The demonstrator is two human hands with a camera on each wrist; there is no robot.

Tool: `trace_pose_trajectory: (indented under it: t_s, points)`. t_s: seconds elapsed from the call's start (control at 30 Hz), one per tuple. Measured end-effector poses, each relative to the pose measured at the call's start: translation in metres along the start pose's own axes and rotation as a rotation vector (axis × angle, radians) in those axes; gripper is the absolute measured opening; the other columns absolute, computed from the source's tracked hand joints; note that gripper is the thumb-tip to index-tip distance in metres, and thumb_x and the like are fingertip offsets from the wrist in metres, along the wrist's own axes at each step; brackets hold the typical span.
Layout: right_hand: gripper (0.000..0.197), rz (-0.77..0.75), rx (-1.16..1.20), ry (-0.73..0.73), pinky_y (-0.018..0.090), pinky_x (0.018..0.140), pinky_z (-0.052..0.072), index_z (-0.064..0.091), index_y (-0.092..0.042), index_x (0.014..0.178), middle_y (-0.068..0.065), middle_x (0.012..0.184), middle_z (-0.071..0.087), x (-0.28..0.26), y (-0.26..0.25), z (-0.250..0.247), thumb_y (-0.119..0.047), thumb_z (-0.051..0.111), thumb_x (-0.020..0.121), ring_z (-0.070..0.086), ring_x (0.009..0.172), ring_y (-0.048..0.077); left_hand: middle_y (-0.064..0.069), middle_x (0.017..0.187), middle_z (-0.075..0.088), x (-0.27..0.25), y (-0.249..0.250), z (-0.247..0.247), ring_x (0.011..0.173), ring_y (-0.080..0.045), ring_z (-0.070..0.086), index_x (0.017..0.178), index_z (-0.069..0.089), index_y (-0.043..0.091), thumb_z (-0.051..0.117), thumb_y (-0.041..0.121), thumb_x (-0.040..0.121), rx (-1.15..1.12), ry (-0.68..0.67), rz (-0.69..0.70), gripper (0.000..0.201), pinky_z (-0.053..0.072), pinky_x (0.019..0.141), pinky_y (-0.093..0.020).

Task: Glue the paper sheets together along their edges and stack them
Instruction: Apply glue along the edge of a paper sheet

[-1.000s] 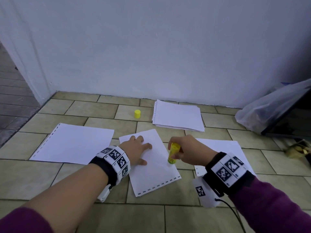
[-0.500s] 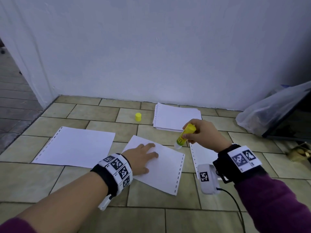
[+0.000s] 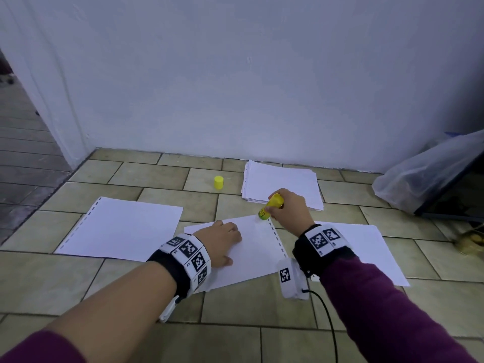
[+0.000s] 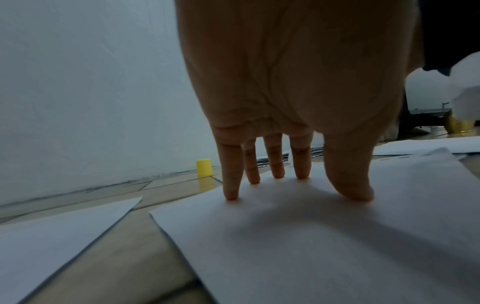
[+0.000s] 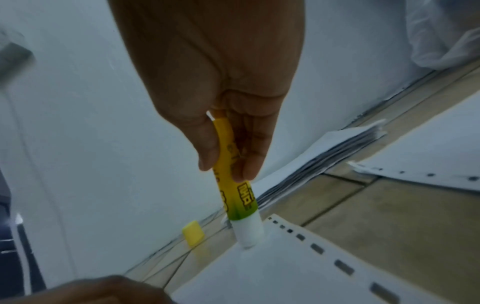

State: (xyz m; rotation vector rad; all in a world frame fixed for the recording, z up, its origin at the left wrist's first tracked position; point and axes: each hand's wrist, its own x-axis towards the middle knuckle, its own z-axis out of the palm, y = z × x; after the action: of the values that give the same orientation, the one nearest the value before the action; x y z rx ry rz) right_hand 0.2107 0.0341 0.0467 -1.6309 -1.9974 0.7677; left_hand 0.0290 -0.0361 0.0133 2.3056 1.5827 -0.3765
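Right hand [image 3: 289, 209] grips the glue stick [image 3: 269, 206], tilted, white tip down on the middle sheet [image 3: 256, 255] at its far corner, just beside the perforated edge. Left hand [image 3: 222, 241] lies flat on the same sheet, fingers straight and spread, fingertips [image 4: 231, 193] pressing the paper, holding nothing. Cap [image 3: 218, 182] stands on the tiles upper centre, apart from both hands. Paper stack [image 3: 281, 183] behind the right hand. Single sheets lie left [image 3: 123, 226] and right [image 3: 366, 247].

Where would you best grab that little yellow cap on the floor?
Pinch the yellow cap by its round side wall, coming straight down from above. It seems to stand upright on the tiled floor, apart from the paper stack, so nothing blocks fingers on either side.
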Motion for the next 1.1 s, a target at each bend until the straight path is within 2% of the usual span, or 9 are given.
trace_pose_trajectory:
  t_s: [0.13,0.3,0.5,0.6,0.67,0.77,0.87,1.0,1.1]
  points:
    - [0.024,0.019,-0.096,-0.082,0.026,0.071,0.047,0.061,-0.012,0.107,0.01,0.109,0.061,0.003,-0.005,-0.003,-0.014,0.067,0.084,0.06,0.089,0.022,0.001,0.15,0.025,0.001,-0.001,0.002,0.135,-0.023,0.026,0.145,0.032,0.019,0.059,0.035,0.091,-0.031,0.004,-0.009,0.062,0.036,0.108,-0.043]
    - [0.026,-0.043,-0.284,-0.243,0.026,0.078,0.046,0.062,-0.011,0.11,0.009,0.114,0.059,-0.017,-0.012,-0.021,-0.015,0.067,0.085,0.058,0.101,0.023,0.002,0.151,0.023,0.001,-0.002,0.003,0.135,-0.022,0.025,0.145,0.031,0.02,0.058,0.036,0.091,-0.034,-0.001,-0.014,0.063,0.037,0.107,-0.043]
    - [0.025,-0.074,-0.416,-0.347,0.022,0.075,0.039,0.062,-0.012,0.11,0.003,0.113,0.06,-0.041,-0.012,-0.034,-0.016,0.065,0.086,0.05,0.094,0.014,0.0,0.15,0.026,-0.001,0.001,-0.003,0.132,-0.024,0.028,0.144,0.034,0.018,0.059,0.034,0.091,-0.01,-0.02,-0.017,0.061,0.038,0.105,-0.043]
    - [0.026,-0.045,-0.416,-0.398,0.026,0.073,0.048,0.062,-0.01,0.108,0.005,0.107,0.061,-0.045,-0.011,-0.038,-0.016,0.067,0.084,0.054,0.084,0.015,0.0,0.15,0.026,-0.003,0.003,-0.006,0.132,-0.024,0.03,0.143,0.034,0.018,0.058,0.033,0.092,0.003,-0.027,-0.018,0.059,0.038,0.105,-0.042]
    - [0.02,-0.002,-0.373,-0.423,0.027,0.068,0.053,0.061,-0.01,0.099,0.008,0.091,0.067,-0.044,-0.007,-0.043,-0.015,0.069,0.082,0.06,0.068,0.015,0.0,0.15,0.027,-0.006,0.003,-0.008,0.132,-0.023,0.031,0.144,0.034,0.019,0.055,0.031,0.094,0.023,-0.038,-0.032,0.056,0.039,0.104,-0.042]
    - [0.014,0.05,-0.263,-0.343,0.02,0.057,0.051,0.062,-0.005,0.088,0.007,0.069,0.067,-0.04,-0.001,-0.053,-0.014,0.07,0.081,0.061,0.054,0.012,-0.003,0.145,0.032,-0.008,0.008,-0.012,0.131,-0.023,0.036,0.143,0.034,0.018,0.05,0.025,0.097,0.087,-0.057,-0.089,0.05,0.043,0.1,-0.04]
    - [0.015,0.087,-0.106,-0.231,0.015,0.051,0.048,0.063,-0.002,0.086,0.008,0.066,0.066,-0.037,0.002,-0.056,-0.013,0.071,0.081,0.06,0.051,0.012,-0.009,0.136,0.037,-0.011,0.016,-0.016,0.128,-0.025,0.038,0.138,0.037,0.015,0.056,0.031,0.093,0.146,-0.056,-0.135,0.051,0.042,0.093,-0.037]
    - [0.019,0.075,0.017,-0.133,0.028,0.062,0.055,0.064,0.004,0.091,0.014,0.071,0.067,-0.034,0.005,-0.048,-0.009,0.071,0.08,0.062,0.056,0.019,-0.006,0.152,0.017,-0.011,0.016,-0.008,0.141,-0.023,0.017,0.138,0.036,0.011,0.063,0.047,0.086,0.098,-0.007,-0.066,0.069,0.039,0.102,-0.038]
    - [0.016,0.062,0.074,-0.075,0.031,0.065,0.056,0.064,0.001,0.092,0.013,0.076,0.067,-0.03,0.005,-0.04,-0.007,0.069,0.08,0.062,0.058,0.019,-0.005,0.151,0.023,-0.012,0.014,-0.003,0.136,-0.022,0.027,0.139,0.032,0.014,0.061,0.049,0.086,0.031,0.0,-0.064,0.07,0.041,0.102,-0.042]
